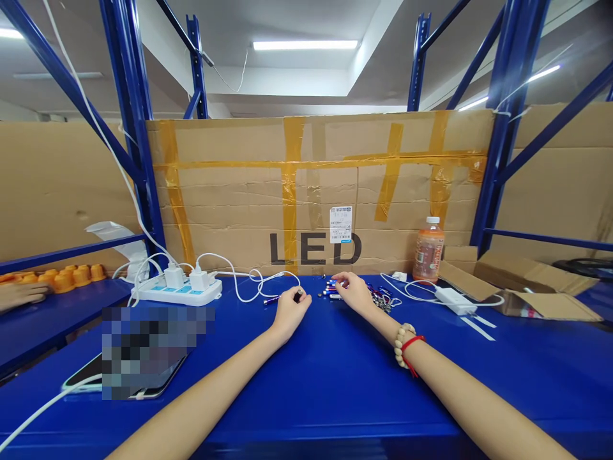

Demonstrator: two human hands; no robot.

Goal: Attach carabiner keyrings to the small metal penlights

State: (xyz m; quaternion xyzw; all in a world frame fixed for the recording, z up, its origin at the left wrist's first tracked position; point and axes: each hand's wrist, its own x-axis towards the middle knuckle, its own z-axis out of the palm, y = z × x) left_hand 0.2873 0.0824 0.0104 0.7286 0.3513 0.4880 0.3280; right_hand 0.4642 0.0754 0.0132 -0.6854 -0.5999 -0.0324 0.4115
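My left hand (290, 314) is closed, with the dark end of a small tube (297, 296) showing between thumb and fingers. Just left of it, a slim dark-purple metal tube (271, 300) lies on the blue table. My right hand (355, 294) reaches over several small blue and purple metal tubes (330, 287), thumb and fingers apart around their right ends. Whether its fingertips touch a tube is hard to make out. Beside and partly behind that wrist is a heap of small metal clips and chains (384, 300). Beads and a red cord circle the right wrist.
A white power strip (177, 291) with plugged-in chargers stands left, behind a partly blurred tablet-like device (165, 383). Right are a drink bottle (428, 250), a white adapter (454, 300) with cable and an open carton (541, 300). Cardboard (230, 204) walls the back. Another person's hand (23, 292) is beside orange cups (66, 281).
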